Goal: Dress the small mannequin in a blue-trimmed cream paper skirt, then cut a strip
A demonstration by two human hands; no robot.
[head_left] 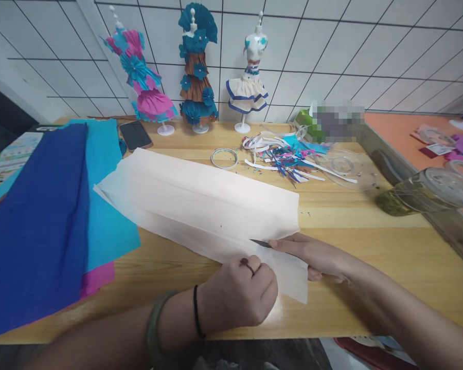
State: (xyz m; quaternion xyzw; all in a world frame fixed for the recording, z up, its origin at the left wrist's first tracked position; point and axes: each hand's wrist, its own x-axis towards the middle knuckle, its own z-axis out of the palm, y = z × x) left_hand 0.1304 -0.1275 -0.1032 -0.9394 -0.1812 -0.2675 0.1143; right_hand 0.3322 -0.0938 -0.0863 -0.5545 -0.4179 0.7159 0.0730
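Note:
A long folded sheet of white paper (200,205) lies across the wooden table (370,241). My left hand (237,295) is a closed fist with a ring, pressing down on the paper's near edge. My right hand (312,254) grips a thin dark blade (260,242), likely scissors or a knife, whose tip sits inside the paper's fold. Most of the tool is hidden by the paper and my fingers.
Dark blue (34,226), turquoise (108,205) and pink sheets lie stacked at the left. Three small mannequins in paper dresses (195,67) stand at the back beside a phone (135,134). A tape roll (224,158), paper scraps (285,154), a clear lid and a glass jar (420,192) sit at the right.

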